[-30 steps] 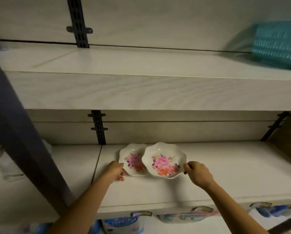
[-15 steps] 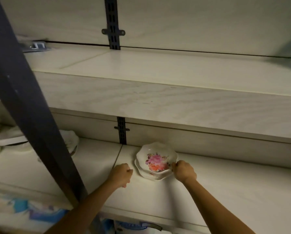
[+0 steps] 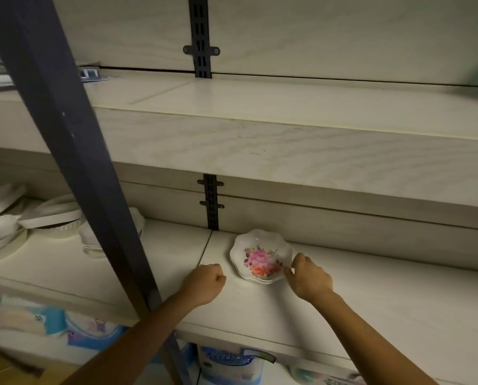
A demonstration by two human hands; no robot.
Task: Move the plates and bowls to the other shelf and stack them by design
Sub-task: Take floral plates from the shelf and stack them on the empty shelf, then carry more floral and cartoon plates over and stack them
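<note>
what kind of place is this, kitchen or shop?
Probably a shop or stockroom: slotted uprights carrying long shelves, a shelf-edge label, wrapped packs on the level below, and white dishes stacked at left.

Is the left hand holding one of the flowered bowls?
No, the left hand is an empty fist beside the stacked flowered bowls, with a gap between them.

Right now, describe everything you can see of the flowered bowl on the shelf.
The flowered bowl is glossy white, ceramic-looking, with a scalloped rim and pink and orange blooms inside. It sits upright, nested on another white dish whose edge shows beneath, on the lower shelf. The right hand pinches its right rim; the left hand is clear of it.
</note>
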